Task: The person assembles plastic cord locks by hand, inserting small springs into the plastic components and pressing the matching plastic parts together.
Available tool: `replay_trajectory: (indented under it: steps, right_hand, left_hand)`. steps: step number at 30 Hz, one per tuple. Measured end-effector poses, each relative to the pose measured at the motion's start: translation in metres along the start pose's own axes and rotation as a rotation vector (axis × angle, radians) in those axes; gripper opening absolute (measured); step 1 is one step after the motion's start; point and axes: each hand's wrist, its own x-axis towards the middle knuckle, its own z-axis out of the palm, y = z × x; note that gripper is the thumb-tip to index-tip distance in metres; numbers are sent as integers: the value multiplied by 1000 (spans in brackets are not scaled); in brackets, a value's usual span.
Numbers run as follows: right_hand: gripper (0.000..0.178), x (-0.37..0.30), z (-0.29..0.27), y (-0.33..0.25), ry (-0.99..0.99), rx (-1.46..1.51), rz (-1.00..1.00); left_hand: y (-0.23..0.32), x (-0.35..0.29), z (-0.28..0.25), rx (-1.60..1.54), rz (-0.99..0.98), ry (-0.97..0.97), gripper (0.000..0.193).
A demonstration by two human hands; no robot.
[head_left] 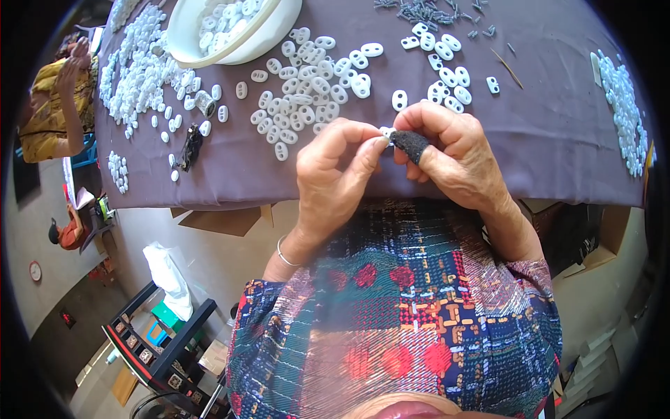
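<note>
My left hand (pixel 333 167) and my right hand (pixel 460 155) meet just over the table's near edge, fingers pinched together. Between their fingertips is a small white plastic piece (pixel 386 132), mostly covered by the fingers, so its exact kind is hidden. A black fabric finger cover (pixel 410 145) sits on my right thumb. Just beyond my left hand lies a loose pile of white oval two-hole plastic pieces (pixel 301 98). A smaller group of similar oval pieces (pixel 447 76) lies beyond my right hand.
A white tub (pixel 279 31) with more oval pieces stands at the back. Small grey pins (pixel 426 11) lie at the far edge. Heaps of small translucent parts (pixel 143 77) are at left, others (pixel 623 115) at right. A thin stick (pixel 507 68) and black bundle (pixel 190 146) lie on the cloth. Another person (pixel 59 105) is at far left.
</note>
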Motion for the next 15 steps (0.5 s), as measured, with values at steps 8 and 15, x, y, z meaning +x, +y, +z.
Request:
replay_trajectory:
  steps: [8,15]
  right_hand:
    - [9,2,-2,-2,-36,12,65]
    - [10,-2,-4,-8,50,173,57]
  left_hand:
    - [0,-1,-2,-9,-5,-51,6]
    - [-4,14,-15,237,246,173,26]
